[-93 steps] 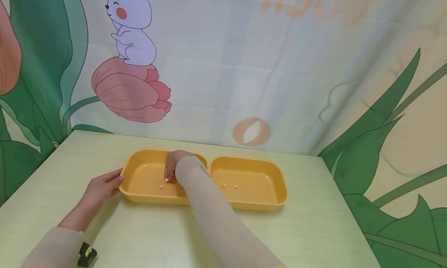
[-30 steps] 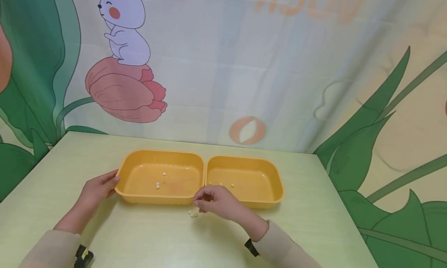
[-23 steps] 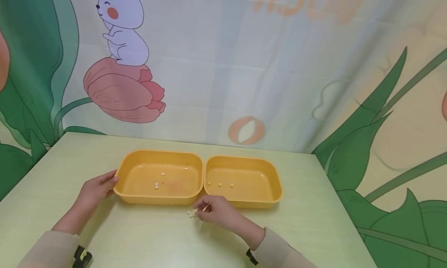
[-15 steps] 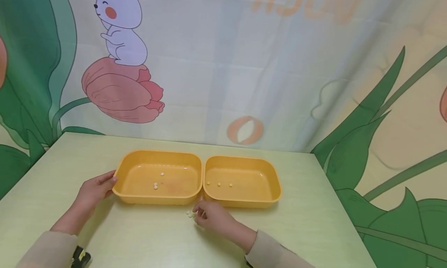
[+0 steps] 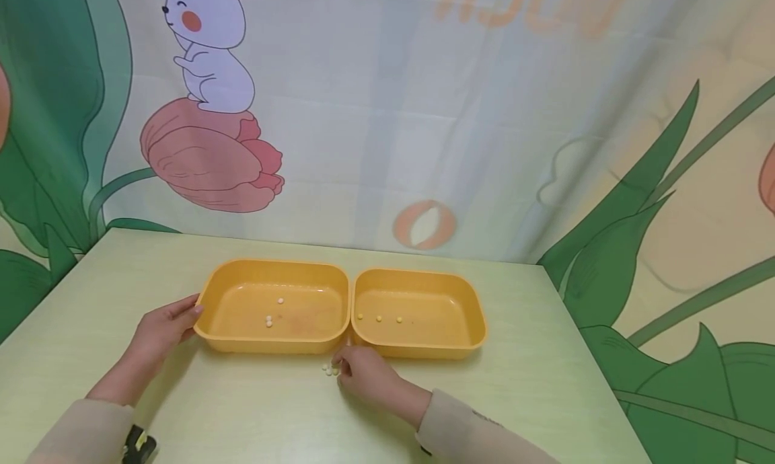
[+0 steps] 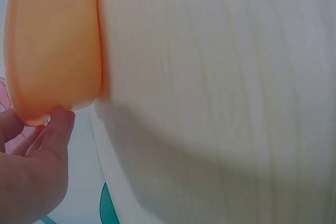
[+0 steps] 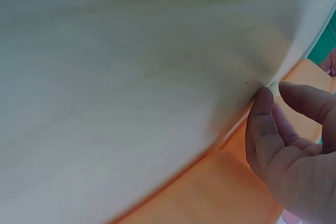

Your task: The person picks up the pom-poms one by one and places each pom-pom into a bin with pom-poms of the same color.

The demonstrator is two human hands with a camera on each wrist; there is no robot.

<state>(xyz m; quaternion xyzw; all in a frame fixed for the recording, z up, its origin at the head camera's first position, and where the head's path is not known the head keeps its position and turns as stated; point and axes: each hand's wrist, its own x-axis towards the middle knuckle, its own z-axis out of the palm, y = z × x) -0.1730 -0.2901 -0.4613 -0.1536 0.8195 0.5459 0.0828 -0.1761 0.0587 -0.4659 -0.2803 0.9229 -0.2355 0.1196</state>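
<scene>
Two yellow plastic trays stand side by side in the head view. My left hand [image 5: 159,333] grips the outer end of the left tray [image 5: 266,346], thumb at the rim. The left wrist view shows its fingertips [image 6: 63,119] against the tray's end. Three pale beads [image 5: 269,321] lie in the left tray; three yellow beads [image 5: 379,319] lie in the right tray [image 5: 424,351]. My right hand [image 5: 369,376] is at a small cluster of pale beads [image 5: 329,372] on the table. Its thumb and forefinger stand slightly apart in the right wrist view; nothing is plainly held.
The pale green table [image 5: 242,410] carries both trays near its back edge. Behind it hangs a printed curtain [image 5: 339,114] with a rabbit and flowers. A black-and-yellow wrist piece [image 5: 139,444] shows beside the left sleeve.
My right hand has come out of the left tray and down to the beads in front. Each tray holds one more bead than at first. My left hand keeps its hold.
</scene>
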